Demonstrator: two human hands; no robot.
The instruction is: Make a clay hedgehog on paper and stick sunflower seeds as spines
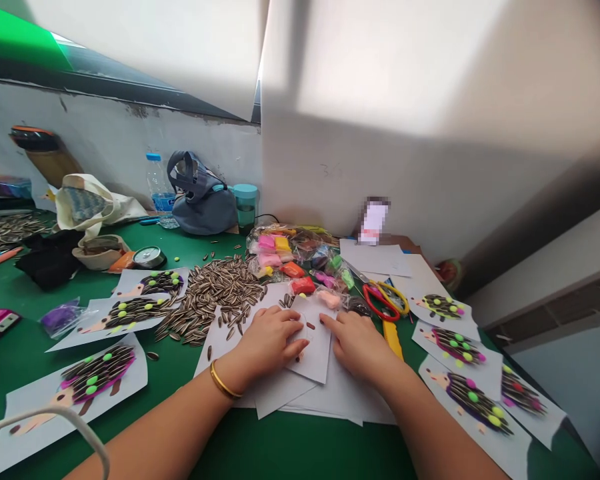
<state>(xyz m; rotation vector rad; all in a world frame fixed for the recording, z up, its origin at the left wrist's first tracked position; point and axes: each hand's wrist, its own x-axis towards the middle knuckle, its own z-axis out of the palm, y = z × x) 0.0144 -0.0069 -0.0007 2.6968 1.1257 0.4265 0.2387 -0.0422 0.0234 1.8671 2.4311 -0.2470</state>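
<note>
A small white sheet (317, 363) lies on a stack of larger papers (285, 393) in front of me. It carries a faint pencil outline and small dark brown clay pieces (311, 326). My left hand (275, 337) rests on its left side, thumb apart from the fingers, holding nothing visible. At its right edge my right hand (357, 343) reaches in, index finger stretched out and its tip by a dark bit on the sheet; the other fingers are partly hidden. Sunflower seeds (225, 290) are heaped to the left. Behind the sheet lie bagged coloured clay packs (300, 285).
Hedgehog pictures of seeds and clay lie left (95, 380) and right (467, 400). Red and yellow scissors (385, 300) and a yellow-handled cutter (393, 339) sit right. A bottle (160, 193), blue bag (203, 207) and teal cup (246, 207) stand by the wall. A white cable (80, 427) crosses front left.
</note>
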